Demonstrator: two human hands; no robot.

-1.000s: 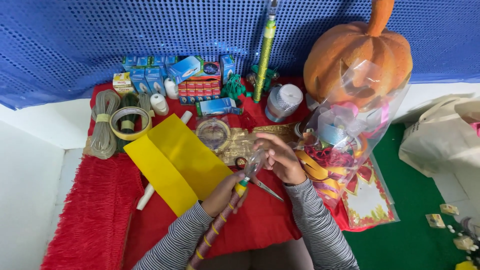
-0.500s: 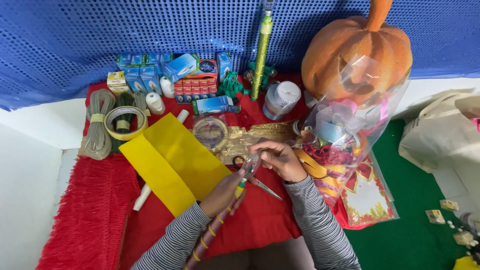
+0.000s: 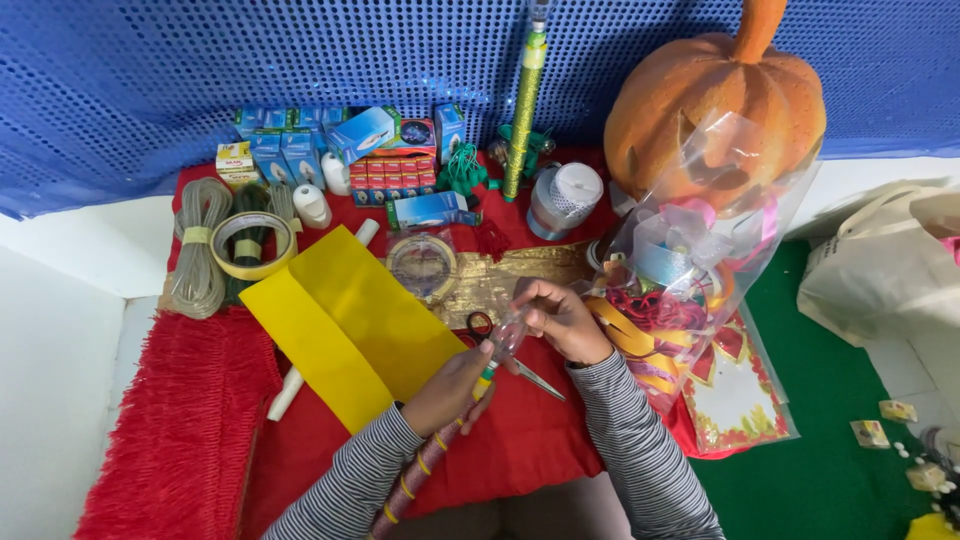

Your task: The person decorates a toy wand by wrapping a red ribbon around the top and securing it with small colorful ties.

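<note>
Scissors [image 3: 500, 350] under hands, beside yellow sheet [image 3: 345, 320]

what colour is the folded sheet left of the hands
Plain yellow. The folded sheet lies on the red cloth, clearest in the head view.

- The long stick wound with striped ribbon [image 3: 430, 465] lies in the left hand [image 3: 452, 385], its clear wrapped tip [image 3: 508, 335] touching the right hand [image 3: 556, 318].
- The black-handled scissors [image 3: 500, 350] lie on the red cloth [image 3: 520, 440] beneath both hands.
- The folded yellow felt sheet [image 3: 345, 325] lies left of the hands.
- The roll of tape [image 3: 250, 245] and coil of grey cord [image 3: 198, 250] lie further left.
- The small blue boxes [image 3: 300, 140] stand behind.
- The orange pumpkin [image 3: 700, 90] stands behind a clear bag of ribbons [image 3: 680, 270], right of the hands.
</note>
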